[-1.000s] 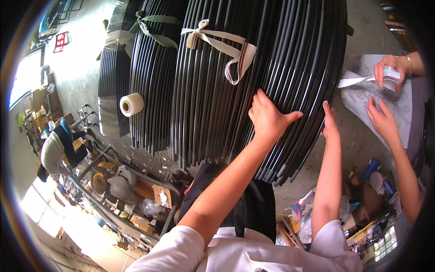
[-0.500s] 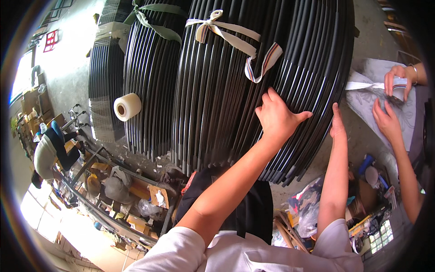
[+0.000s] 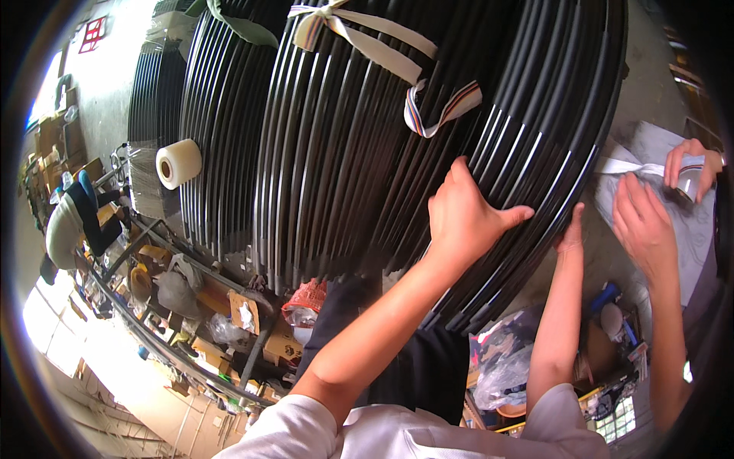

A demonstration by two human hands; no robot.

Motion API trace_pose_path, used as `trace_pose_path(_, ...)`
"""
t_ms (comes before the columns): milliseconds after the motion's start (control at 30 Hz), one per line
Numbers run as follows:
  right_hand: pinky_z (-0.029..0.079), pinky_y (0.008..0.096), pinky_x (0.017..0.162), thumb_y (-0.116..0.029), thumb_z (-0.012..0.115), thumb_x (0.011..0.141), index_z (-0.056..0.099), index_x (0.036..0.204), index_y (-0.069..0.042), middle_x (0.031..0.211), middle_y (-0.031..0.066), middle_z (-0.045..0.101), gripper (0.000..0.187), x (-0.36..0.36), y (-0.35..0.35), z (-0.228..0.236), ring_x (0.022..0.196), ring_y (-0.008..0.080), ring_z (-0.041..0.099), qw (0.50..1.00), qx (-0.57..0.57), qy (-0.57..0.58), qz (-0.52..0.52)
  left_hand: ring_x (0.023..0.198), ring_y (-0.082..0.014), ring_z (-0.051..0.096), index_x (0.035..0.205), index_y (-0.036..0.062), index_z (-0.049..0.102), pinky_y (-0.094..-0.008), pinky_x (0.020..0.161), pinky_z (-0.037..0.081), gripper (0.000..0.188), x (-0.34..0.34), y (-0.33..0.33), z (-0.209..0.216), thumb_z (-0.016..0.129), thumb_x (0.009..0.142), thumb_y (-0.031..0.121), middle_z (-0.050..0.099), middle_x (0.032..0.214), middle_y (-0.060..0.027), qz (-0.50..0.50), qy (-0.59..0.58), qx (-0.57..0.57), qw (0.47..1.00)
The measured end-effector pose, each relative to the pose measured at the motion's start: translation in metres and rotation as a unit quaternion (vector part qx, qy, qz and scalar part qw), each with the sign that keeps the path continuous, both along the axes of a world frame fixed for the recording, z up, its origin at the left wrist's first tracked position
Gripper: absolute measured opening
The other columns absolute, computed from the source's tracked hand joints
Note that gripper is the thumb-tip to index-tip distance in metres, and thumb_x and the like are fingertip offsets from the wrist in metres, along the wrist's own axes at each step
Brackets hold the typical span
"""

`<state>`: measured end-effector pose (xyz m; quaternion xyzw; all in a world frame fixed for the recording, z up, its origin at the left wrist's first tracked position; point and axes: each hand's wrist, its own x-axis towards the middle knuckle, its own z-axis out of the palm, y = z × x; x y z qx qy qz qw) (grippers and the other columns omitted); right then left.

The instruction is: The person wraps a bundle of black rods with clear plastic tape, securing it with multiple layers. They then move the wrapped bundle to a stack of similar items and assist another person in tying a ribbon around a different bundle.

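My left hand [image 3: 466, 218] grips the near end of a bundle of long black rods [image 3: 535, 138], its fingers in the gap at the bundle's left side and its thumb stretched across the top. At the right side of the same bundle, my right hand [image 3: 569, 237] presses in, its fingers partly hidden behind the rods. To the left lies another thick bundle of black rods [image 3: 306, 168], tied with a white striped strap [image 3: 382, 53] in a bow. A co-worker's hands [image 3: 646, 226] at the right hold a white strap [image 3: 627, 166] with a striped, coiled end.
A roll of clear wrapping film [image 3: 180, 163] rests on the further bundles at left. Beyond a metal frame [image 3: 176, 348] lie boxes and bags, and a person [image 3: 73, 222] bends there. Plastic bags [image 3: 508, 375] and clutter lie below my right arm.
The bundle between my hands has shifted right and nearer, widening the gap to its neighbour. My right fingers have moved in behind its edge. The co-worker's lower hand has come up to the strap.
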<state>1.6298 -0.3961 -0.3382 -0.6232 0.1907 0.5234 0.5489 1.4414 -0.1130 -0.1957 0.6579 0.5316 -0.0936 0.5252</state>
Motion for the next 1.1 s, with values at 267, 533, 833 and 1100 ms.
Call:
trace_pose_path(267,0.045,0.0432,0.097,-0.084,0.049,0.073,0.047,0.125,-0.005,0.121,0.011,0.056,0.095,-0.018,0.082,0.04,0.111,0.0286,0.054,0.992,0.119,-0.043,-0.014,0.113,-0.043,0.05,0.131,-0.0159,0.034,-0.0465,0.1,0.042,0.114,0.014,-0.035,-0.006,0.092,0.053,0.045,0.049,0.121,-0.0298,0.002,0.023,0.154,0.988)
trace_pose_path(533,0.043,0.0454,0.089,-0.093,0.036,0.069,0.052,0.099,-0.003,0.1,0.0134,0.054,0.096,0.013,0.261,0.095,0.1,0.0317,0.05,0.906,0.314,0.28,0.047,0.104,-0.0412,0.055,0.124,-0.0179,0.04,-0.0438,0.091,0.048,0.11,0.014,-0.02,-0.003,0.092,0.051,0.047,0.053,0.112,-0.0281,-0.055,0.032,0.088,0.994)
trace_pose_path(833,0.042,0.0418,0.091,-0.084,0.049,0.069,0.051,0.089,-0.004,0.088,0.0103,0.052,0.082,0.02,0.268,0.131,0.095,0.027,0.05,0.877,0.249,0.404,-0.083,0.125,-0.0474,0.045,0.135,-0.0198,0.027,-0.0462,0.107,0.039,0.121,0.016,-0.044,-0.013,0.091,0.054,0.042,0.044,0.132,-0.0375,-0.038,-0.082,0.076,0.993)
trace_pose_path(1100,0.042,0.0508,0.098,-0.029,0.063,0.082,0.069,0.091,-0.015,0.094,0.0004,0.059,0.018,0.006,0.296,0.161,0.098,0.0168,0.054,0.047,-0.085,0.547,-0.831,0.128,-0.0496,0.04,0.137,-0.0198,0.021,-0.0464,0.109,0.037,0.129,0.021,-0.049,-0.019,0.092,0.052,0.047,0.034,0.137,-0.0402,-0.037,-0.083,0.095,0.991)
